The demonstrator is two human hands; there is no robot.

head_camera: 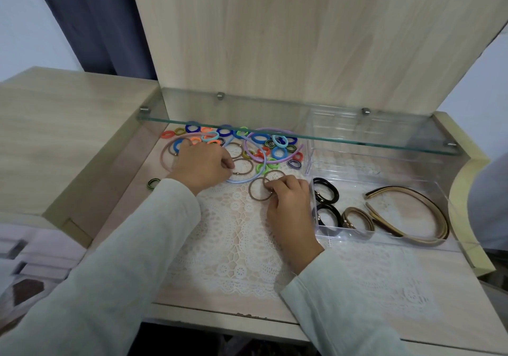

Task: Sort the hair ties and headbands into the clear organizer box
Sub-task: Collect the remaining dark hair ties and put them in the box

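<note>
The bench (247, 325) was pale wood-grain laminate, and a white lace mat (233, 248) of openwork rosettes covered its middle. On the mat the right hand (288, 207) had its grip pinched on a brown tie (250, 190), a thin round elastic lying flat. At the bench's right edge stood the box (384, 241), clear hard plastic with straight walls. Black ties (327, 188) lay in its small left compartment and flat tan headbands (439, 215) curved in the wider part beside it. Farther back the left hand (202, 163) curled its fingers at the pile; whether its grip held anything could not be told. The pile (258, 140), small bright fabric loops, spread beneath a glass shelf (357, 124). Behind rose a wood panel (302, 39), with a dark curtain (90, 20) at the far left.
</note>
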